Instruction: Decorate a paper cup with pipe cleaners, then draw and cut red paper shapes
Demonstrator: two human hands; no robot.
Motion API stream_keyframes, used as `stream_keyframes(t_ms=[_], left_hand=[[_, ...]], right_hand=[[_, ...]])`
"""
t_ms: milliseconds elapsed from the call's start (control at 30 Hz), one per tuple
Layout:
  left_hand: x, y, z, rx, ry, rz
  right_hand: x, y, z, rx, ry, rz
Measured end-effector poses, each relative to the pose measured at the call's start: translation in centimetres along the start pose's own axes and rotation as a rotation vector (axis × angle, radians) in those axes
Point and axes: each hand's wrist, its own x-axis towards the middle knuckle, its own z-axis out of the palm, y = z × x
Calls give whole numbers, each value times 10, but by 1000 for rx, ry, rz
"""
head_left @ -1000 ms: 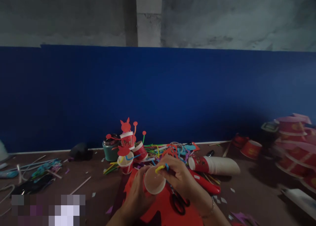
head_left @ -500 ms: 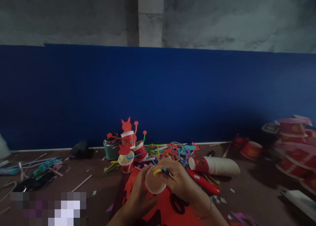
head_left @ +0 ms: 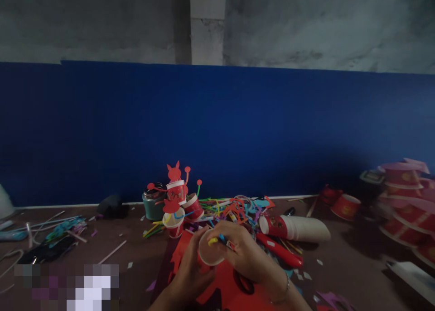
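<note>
My left hand is wrapped round a small paper cup whose pale mouth faces me. My right hand is closed at the cup's rim, pinching a bent yellow and blue straw piece against it. Both hands hover low over a sheet of red paper on the brown table. Black-handled scissors lie on that paper, partly under my right wrist.
Decorated red cups with paper cut-outs and a green jar stand behind my hands, beside a heap of coloured straws. A stack of cups lies on its side. More red cups pile up right. Straws and scraps litter the left.
My right hand has slid down and left over the cup's rim, carrying the straw piece lower. The cup has dropped slightly toward the red paper.
</note>
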Motion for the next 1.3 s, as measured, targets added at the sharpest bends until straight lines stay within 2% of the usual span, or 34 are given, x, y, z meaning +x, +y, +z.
stream_keyframes(t_ms=[300,600,800,967,1100,1200,1267,1300], left_hand=[[-2,-6,4,-63,17,-40],[0,-6,5,2,41,54],[2,-2,4,19,-35,9],[-1,-9,5,119,-138,-138],[5,-10,4,307,-74,-201],[15,-1,2,395,-121,-183],[19,5,2,397,-193,-147],[20,6,2,382,-188,-130]], right_hand=[[0,2,0,-34,-26,27],[-1,3,7,-66,-41,51],[0,8,8,-97,-62,65],[0,12,11,-84,-81,93],[1,16,12,-99,-93,119],[1,22,13,-130,-70,141],[1,26,13,-162,-44,146],[1,28,13,-174,-32,145]])
